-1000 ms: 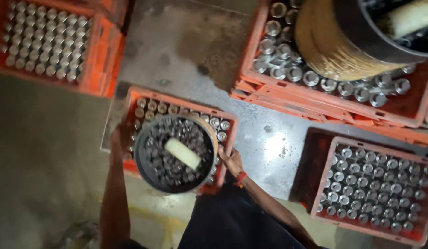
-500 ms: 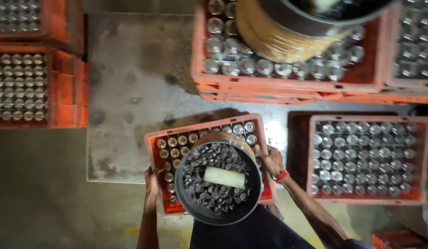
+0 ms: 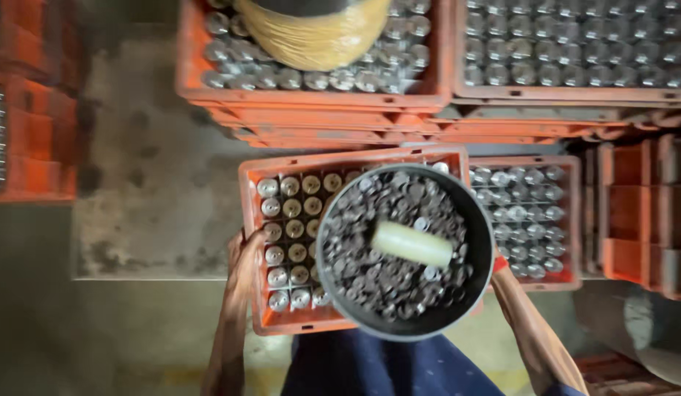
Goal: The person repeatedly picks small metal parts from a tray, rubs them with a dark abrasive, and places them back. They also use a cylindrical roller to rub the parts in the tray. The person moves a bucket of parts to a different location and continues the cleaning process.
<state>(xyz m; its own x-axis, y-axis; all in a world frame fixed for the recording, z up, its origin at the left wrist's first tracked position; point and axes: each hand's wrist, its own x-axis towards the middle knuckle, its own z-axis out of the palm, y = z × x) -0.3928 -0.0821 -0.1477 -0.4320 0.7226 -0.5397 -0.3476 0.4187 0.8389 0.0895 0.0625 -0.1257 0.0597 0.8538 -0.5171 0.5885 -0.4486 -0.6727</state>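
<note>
Head view is being filled, largest first, by stacked orange crates of capped bottles (image 3: 553, 51) running across twelve to two o'clock, with a yellow wound bundle (image 3: 315, 33) resting on the crate at twelve. More orange crates (image 3: 32, 139) are being shown at nine o'clock, and a lower crate of bottles (image 3: 527, 220) at three.

At the centre, an orange crate (image 3: 282, 172) of capped bottles is being carried over the grey floor (image 3: 150, 191). Its left wall is being gripped by the left hand (image 3: 245, 253), fingers curled round the rim at eight o'clock. The right hand (image 3: 499, 262) is being hidden almost wholly at four o'clock, so whether it is clasping the crate cannot be told.

A round dark pan (image 3: 405, 253) of loose metal caps is being balanced on the bottle tops, covering the crate's right half. A pale cylinder (image 3: 412, 244) is lying on the caps.

Judging by this load, the crate is best being kept level, since any tilt would likely slide the pan off or spill caps; both sides are best being held evenly.
</note>
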